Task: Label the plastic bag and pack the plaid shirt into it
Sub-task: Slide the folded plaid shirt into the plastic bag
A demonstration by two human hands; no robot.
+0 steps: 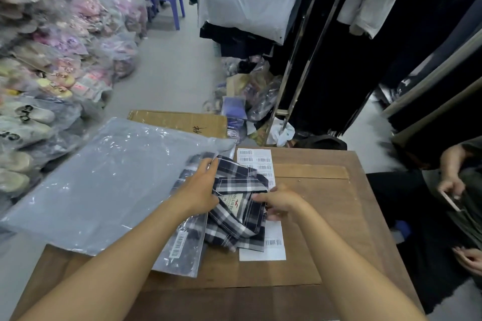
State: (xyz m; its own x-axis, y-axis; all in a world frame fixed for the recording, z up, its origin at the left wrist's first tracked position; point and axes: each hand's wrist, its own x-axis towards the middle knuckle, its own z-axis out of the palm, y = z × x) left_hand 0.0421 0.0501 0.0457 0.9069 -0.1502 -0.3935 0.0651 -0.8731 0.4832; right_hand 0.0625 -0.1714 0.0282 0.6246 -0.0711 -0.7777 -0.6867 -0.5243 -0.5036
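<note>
A folded navy-and-white plaid shirt (236, 219) lies on the wooden table (326, 216), its collar label facing up. Its left part sits inside the mouth of a clear plastic bag (182, 250) that carries a barcode sticker (178, 245). My left hand (200, 190) grips the bag's opening edge together with the shirt's top left. My right hand (280, 202) presses on the shirt's right side, fingers curled around the fabric. Two white barcode label sheets (257, 161) (271, 245) lie under and beside the shirt.
A stack of large clear bags (99, 182) overhangs the table's left side. A cardboard box (177, 122) stands behind. Bagged goods pile up at left, clothes racks hang at right. Another person's hands (451, 185) hold a phone at the right edge.
</note>
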